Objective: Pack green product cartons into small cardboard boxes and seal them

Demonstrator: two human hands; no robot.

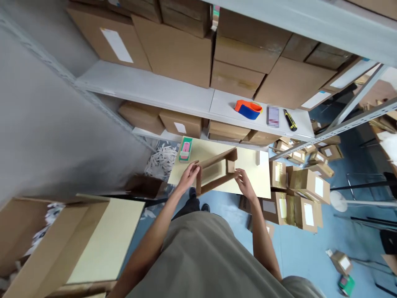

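Note:
Between my two hands is an unfolded-through cardboard box [217, 183], held tilted above a cream tabletop [254, 184]. Its walls stand as a frame, and the tabletop shows through the middle. My left hand [188, 177] grips the left end, fingers closed on the edge. At the right end my right hand [245, 183] pinches the near corner by a small flap. A green box with a pink picture [185, 150] lies on the table beyond my left hand. Toward the table's right edge stands a small white box [262, 158].
Cardboard cartons [182, 49] fill the metal shelf ahead. On its ledge [186, 89] lie an orange-and-blue tape dispenser [248, 109], a phone-like item [273, 116] and a yellow-black box cutter [290, 120]. Packed boxes [307, 186] stack at right; a large open carton [58, 244] stands left.

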